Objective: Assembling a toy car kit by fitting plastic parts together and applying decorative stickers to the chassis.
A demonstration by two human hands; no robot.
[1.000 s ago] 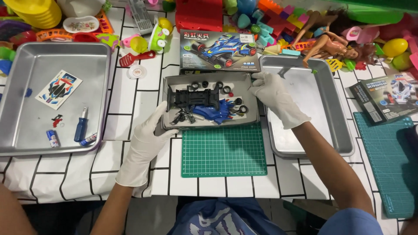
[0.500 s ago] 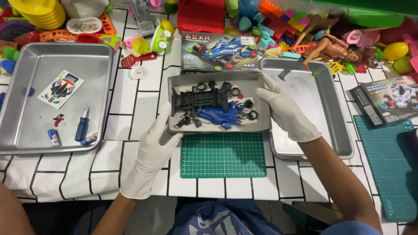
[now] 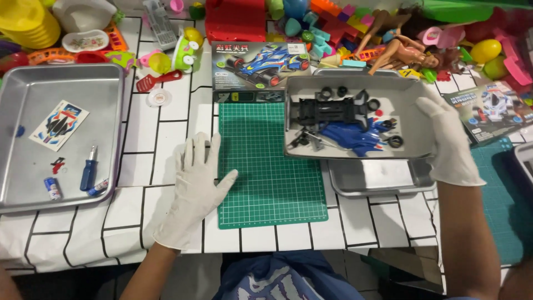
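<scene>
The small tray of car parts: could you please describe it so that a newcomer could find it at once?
Start at the green cutting mat in the middle of the tiled table. Just right of it, the right hand holds a small grey tray over a bare metal tray. It alone holds a black chassis, a blue body shell and small wheels.

- Parts tray (image 3: pixel 416 111) over 2nd tray (image 3: pixel 377 178), R of cutting mat (image 3: pixel 266 166).
- Kit box (image 3: pixel 261 64) behind mat.
- L tray (image 3: pixel 33 89): screwdriver (image 3: pixel 89 169), sticker sheet (image 3: pixel 59 125) inside.
- Toys along bench (image 3: pixel 161 128) rear.

Head view, steeply down, close.
</scene>
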